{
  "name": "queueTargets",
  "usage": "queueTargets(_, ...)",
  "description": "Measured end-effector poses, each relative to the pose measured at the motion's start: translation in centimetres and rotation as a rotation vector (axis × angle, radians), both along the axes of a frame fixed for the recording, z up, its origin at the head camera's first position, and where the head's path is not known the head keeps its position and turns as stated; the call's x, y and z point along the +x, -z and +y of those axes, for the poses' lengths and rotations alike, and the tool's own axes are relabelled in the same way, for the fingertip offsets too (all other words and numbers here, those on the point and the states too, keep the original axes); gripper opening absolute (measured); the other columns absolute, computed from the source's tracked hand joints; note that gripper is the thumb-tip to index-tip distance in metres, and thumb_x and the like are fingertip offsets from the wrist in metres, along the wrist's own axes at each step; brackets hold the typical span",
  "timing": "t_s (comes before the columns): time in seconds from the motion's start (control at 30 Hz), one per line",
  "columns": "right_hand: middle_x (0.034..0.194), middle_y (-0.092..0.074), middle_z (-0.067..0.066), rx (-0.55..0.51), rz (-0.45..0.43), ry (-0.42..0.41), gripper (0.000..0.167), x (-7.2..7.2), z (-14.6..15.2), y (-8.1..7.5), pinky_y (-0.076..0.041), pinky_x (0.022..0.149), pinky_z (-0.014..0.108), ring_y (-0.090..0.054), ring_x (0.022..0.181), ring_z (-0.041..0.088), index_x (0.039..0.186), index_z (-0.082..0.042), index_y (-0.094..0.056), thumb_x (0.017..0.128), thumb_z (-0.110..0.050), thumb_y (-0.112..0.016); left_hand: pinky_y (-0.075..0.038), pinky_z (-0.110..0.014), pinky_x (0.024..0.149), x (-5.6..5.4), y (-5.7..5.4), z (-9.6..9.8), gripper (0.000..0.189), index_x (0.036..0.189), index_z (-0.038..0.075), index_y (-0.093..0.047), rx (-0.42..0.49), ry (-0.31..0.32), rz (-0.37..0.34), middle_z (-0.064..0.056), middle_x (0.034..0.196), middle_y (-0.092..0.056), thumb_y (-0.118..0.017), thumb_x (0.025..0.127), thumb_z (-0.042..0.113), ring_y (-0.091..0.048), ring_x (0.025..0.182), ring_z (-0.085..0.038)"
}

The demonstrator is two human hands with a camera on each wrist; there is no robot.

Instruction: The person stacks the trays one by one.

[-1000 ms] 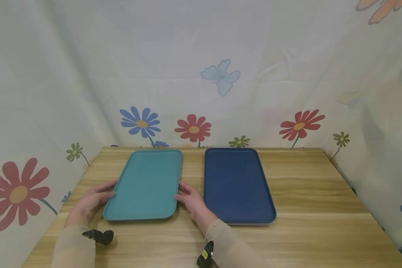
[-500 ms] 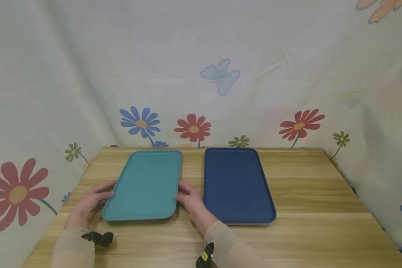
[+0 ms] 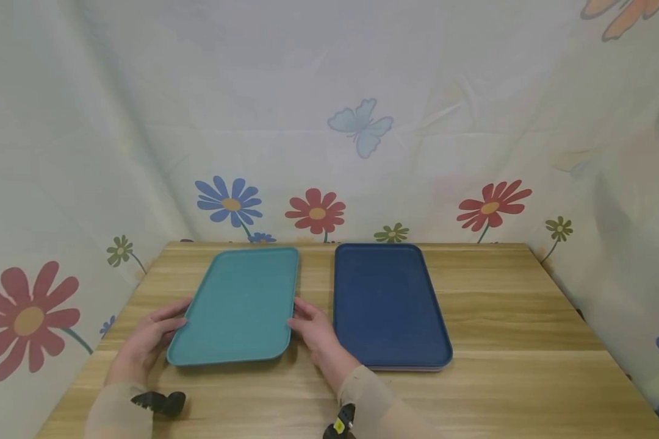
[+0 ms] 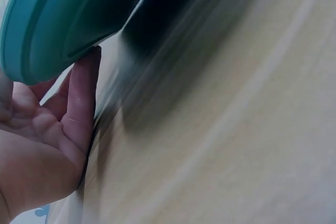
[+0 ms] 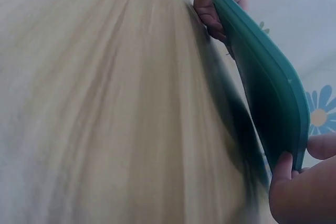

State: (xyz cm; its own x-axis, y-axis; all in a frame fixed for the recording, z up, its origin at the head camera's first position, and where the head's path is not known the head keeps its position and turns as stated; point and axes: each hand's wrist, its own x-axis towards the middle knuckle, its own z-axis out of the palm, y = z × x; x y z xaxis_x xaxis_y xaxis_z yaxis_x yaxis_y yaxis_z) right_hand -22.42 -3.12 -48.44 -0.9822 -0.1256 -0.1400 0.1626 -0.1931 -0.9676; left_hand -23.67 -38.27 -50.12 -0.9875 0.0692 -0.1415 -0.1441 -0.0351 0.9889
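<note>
A teal rectangular tray [image 3: 241, 305] is held by both hands at its long sides, on the left of the table. My left hand [image 3: 155, 334] grips the left edge, thumb at the rim and fingers below; in the left wrist view the fingers [image 4: 83, 95] reach under the tray's underside [image 4: 100, 9]. My right hand [image 3: 314, 328] grips the opposite edge, its thumb at the rim. In the right wrist view the tray's near edge [image 5: 278, 72] stands raised over the tabletop, with a dark shadow beneath it.
Right of the teal tray lies a dark blue tray [image 3: 390, 305], with a paler edge showing under its front rim. Both are on a wood-grain table [image 3: 516, 305]. A white curtain [image 3: 285, 79] printed with flowers and butterflies closes off the back and sides.
The teal tray's front edge tips up slightly while both hands keep their grip. The dark blue tray stays where it was.
</note>
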Motion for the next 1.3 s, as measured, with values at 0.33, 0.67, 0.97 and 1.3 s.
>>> queueTargets(0.33,0.138,-0.054,0.024,0.008,0.043,-0.005,0.052,0.3,1.0,-1.0,-0.048,0.099,0.037,-0.051,0.127,0.037,0.14,0.007,-0.049,0.09,0.008,-0.063,-0.054,-0.022,0.082,0.5,-0.2,1.0,0.043,0.128,0.023,-0.069,0.094,-0.01,0.012,0.02,0.114,-0.066,-0.06,0.095,-0.003,-0.065,0.097,-0.005)
queueTargets(0.67,0.137,-0.055,0.024,0.027,0.072,-0.001,0.053,0.2,2.5,-1.5,-0.048,0.097,0.036,-0.052,0.125,0.037,0.14,0.006,-0.05,0.089,0.006,-0.064,-0.054,-0.023,0.082,0.8,-1.0,2.7,0.041,0.133,0.016,-0.064,0.091,-0.029,0.023,0.019,0.112,-0.067,-0.061,0.095,0.0,-0.066,0.096,-0.006)
queueTargets(0.97,0.141,-0.053,0.02,0.066,0.062,0.014,0.052,-0.1,4.1,-1.9,-0.044,0.099,0.037,-0.05,0.128,0.035,0.141,0.002,-0.051,0.091,0.003,-0.063,-0.053,-0.023,0.084,0.6,-1.8,4.5,0.043,0.138,0.012,-0.059,0.117,-0.034,0.003,0.018,0.115,-0.066,-0.062,0.096,0.003,-0.064,0.099,-0.004)
queueTargets(1.3,0.147,-0.045,0.024,0.024,0.062,-0.027,0.054,-0.6,6.7,-2.3,-0.042,0.105,0.04,-0.041,0.136,0.037,0.146,0.004,-0.042,0.094,0.003,-0.057,-0.053,-0.023,0.085,0.5,-2.4,6.9,0.043,0.139,0.011,-0.058,0.096,-0.038,0.011,0.018,0.117,-0.064,-0.062,0.097,0.005,-0.063,0.101,-0.004)
